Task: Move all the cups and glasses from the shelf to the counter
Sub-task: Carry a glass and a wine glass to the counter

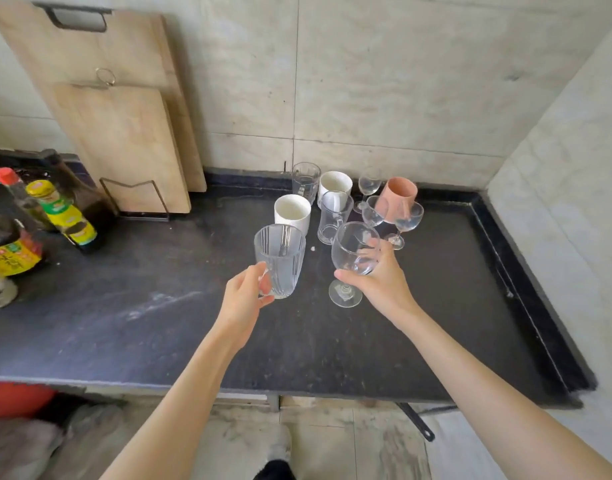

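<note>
My left hand [244, 299] grips a ribbed clear tumbler [280, 258] near its base, over the dark counter [159, 323]. A clear wine glass [355, 249] is held by its bowl in my right hand [380, 282]; its foot [345, 296] is at or just above the counter. Behind them stand two white cups [292, 211] [335, 183], a clear glass mug [334, 218], a clear tumbler [305, 180], a pink cup [398, 195] and three small stemmed glasses [368, 185] [406, 220] [374, 211]. The shelf is out of view.
Two wooden cutting boards [124, 133] lean on the wall at the back left in a wire rack [135, 199]. Sauce bottles [62, 213] crowd the counter's left end. A raised rim [526, 289] borders the counter's right side by the tiled wall.
</note>
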The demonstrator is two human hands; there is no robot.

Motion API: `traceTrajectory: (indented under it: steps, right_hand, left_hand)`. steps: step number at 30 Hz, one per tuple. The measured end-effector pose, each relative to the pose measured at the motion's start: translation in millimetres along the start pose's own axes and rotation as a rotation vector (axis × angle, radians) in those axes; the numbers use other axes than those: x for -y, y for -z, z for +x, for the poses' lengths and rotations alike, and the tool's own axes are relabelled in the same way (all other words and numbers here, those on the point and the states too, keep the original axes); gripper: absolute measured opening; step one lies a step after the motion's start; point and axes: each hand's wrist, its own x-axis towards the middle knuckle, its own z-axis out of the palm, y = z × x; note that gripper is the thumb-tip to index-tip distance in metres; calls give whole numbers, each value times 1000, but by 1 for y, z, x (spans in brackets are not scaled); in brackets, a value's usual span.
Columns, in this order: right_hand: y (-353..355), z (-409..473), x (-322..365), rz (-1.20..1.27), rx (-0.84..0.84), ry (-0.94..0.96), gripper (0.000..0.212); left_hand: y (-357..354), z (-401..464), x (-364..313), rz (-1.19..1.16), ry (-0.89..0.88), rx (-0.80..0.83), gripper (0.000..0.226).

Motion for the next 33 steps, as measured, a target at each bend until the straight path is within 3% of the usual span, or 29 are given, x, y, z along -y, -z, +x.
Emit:
traceTrajectory:
  steps: [7,14,23,33]
  right_hand:
    - [-30,75,-29,10,18,-73,77]
    - [-50,119,-41,12,5,-121,75]
    - [-55,141,-55,21,-23,-148,78]
    - [-65,142,-66,51,-3,-150,78]
  left_hand:
    - [0,72,40,35,95,112,47]
    - [5,118,57,170,179,159,38]
    - [3,136,70,139,202,165,28]
    - [0,139,71,185,244,191,34]
